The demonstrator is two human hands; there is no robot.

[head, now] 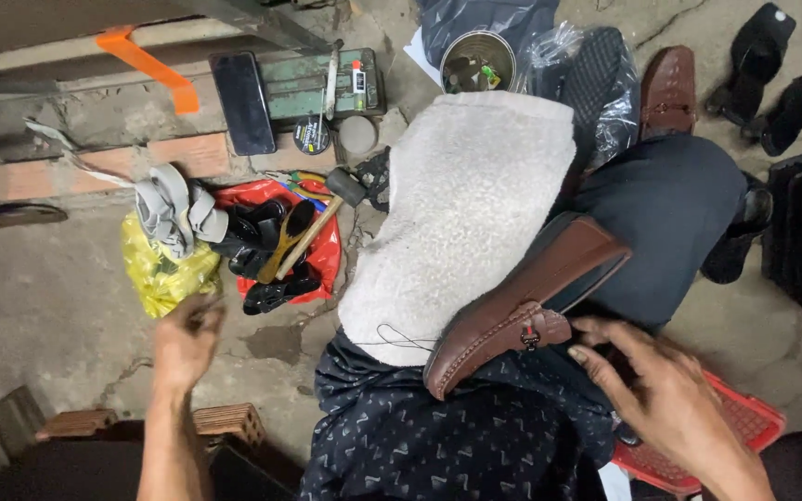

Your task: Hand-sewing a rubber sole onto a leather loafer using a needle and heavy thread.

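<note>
A brown loafer (512, 311) lies on my lap across a white fleecy cloth (466, 213) and my dark trousers. My right hand (656, 394) rests just right of the loafer's heel end, fingers spread, touching or nearly touching it. My left hand (186, 341) reaches out over the concrete floor toward a yellow plastic bag (161, 274), fingers curled; whether it holds anything small I cannot tell. A thin thread (392, 339) trails on the cloth's near edge.
A red bag (327, 255) holds black heel pieces and a hammer (313, 232). Behind stand a phone (243, 102), a green box (313, 88), a tin can (478, 60), a second brown shoe (668, 93) and black sandals (782, 74). Bricks (225, 422) lie near my left arm.
</note>
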